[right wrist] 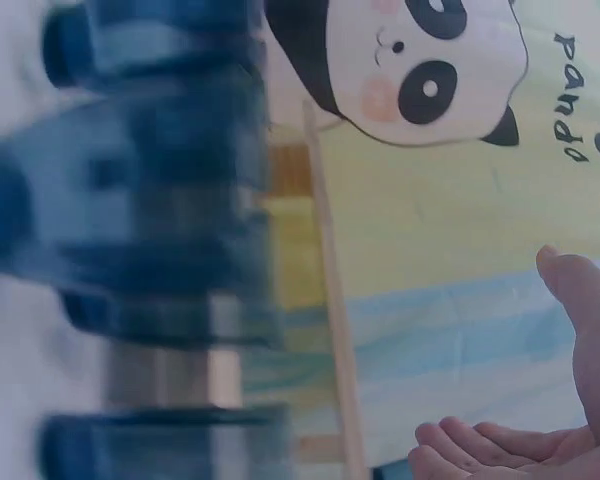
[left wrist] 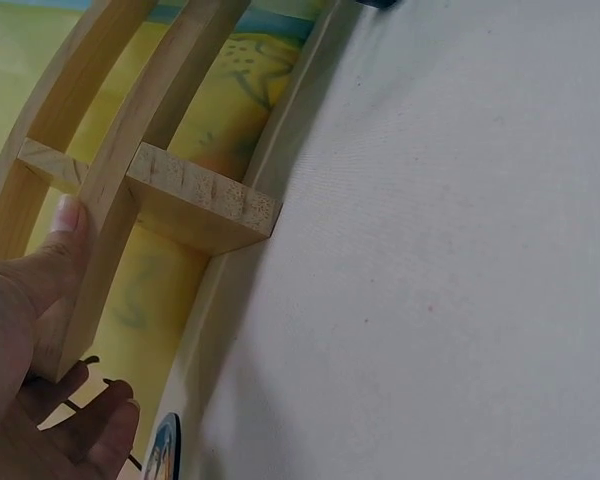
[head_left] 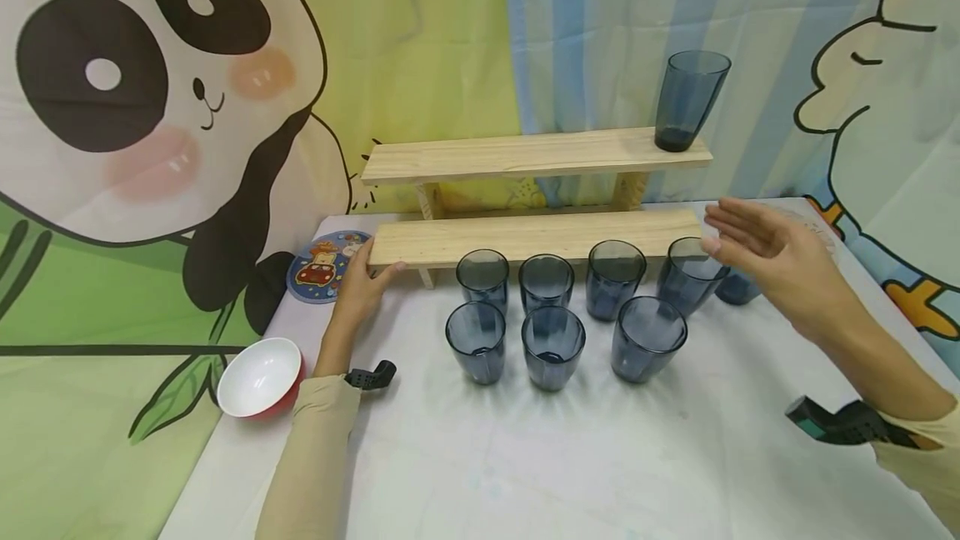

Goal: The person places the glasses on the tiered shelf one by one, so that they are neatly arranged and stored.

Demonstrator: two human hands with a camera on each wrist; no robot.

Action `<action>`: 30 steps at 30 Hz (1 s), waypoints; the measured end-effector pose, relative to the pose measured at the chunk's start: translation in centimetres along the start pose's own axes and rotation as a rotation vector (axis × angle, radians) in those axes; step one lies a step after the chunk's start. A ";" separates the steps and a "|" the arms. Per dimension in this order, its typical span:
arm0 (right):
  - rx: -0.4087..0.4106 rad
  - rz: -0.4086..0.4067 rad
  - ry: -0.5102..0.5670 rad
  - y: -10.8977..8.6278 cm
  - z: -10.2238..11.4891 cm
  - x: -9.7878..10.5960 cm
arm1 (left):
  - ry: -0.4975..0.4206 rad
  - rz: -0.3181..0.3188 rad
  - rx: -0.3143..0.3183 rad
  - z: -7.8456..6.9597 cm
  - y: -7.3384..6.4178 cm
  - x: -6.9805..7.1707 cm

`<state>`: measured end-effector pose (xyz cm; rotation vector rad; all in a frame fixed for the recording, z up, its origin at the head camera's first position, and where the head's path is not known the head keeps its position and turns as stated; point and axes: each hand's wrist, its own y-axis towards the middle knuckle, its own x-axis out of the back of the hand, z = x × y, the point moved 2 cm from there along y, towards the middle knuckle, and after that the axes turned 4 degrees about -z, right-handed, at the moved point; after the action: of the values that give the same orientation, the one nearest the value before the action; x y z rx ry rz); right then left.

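Note:
My left hand [head_left: 358,294] holds the left end of the lower plank of a two-tier wooden shelf [head_left: 525,238]. In the left wrist view the thumb [left wrist: 65,225] presses the plank's front edge while the fingers curl around its end. At the right, my right hand [head_left: 780,261] is raised with straight fingers and nothing in it, beside a blue-tinted glass [head_left: 690,277] at the end of the back row. Another glass [head_left: 738,288] is partly hidden behind that hand. One tall glass [head_left: 690,102] stands on the upper plank's right end.
Several more blue glasses [head_left: 553,348] stand upright in two rows before the shelf. A white bowl with a red outside [head_left: 258,377] sits at the table's left edge. A round blue picture mat [head_left: 318,282] lies by the left hand. Printed curtains [head_left: 450,40] hang behind.

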<state>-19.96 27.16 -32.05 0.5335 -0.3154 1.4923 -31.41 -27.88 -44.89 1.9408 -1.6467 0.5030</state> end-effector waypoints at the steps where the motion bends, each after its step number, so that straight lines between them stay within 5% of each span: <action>1: 0.008 0.017 0.005 -0.9 -0.4 -0.5 | 0.000 0.000 0.000 0.0 0.0 0.0; 5: 0.031 0.079 0.015 -4.2 -2.3 -2.8 | 0.003 -0.001 0.003 -0.1 -0.1 -0.1; 11: 0.113 0.042 -0.030 -6.8 -4.6 -5.4 | -0.015 -0.006 -0.013 -0.3 -0.1 -0.1; 19: 0.080 0.058 -0.005 -6.9 -6.9 -8.4 | -0.010 0.001 -0.005 -0.2 -0.2 0.0; 30: 0.177 0.032 0.067 -6.6 -7.7 -9.8 | -0.028 -0.003 -0.009 -0.2 -0.2 -0.1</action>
<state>-15.08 22.76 -44.53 0.6195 -0.1408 1.5742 -31.23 -27.72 -44.83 1.9518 -1.6606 0.4693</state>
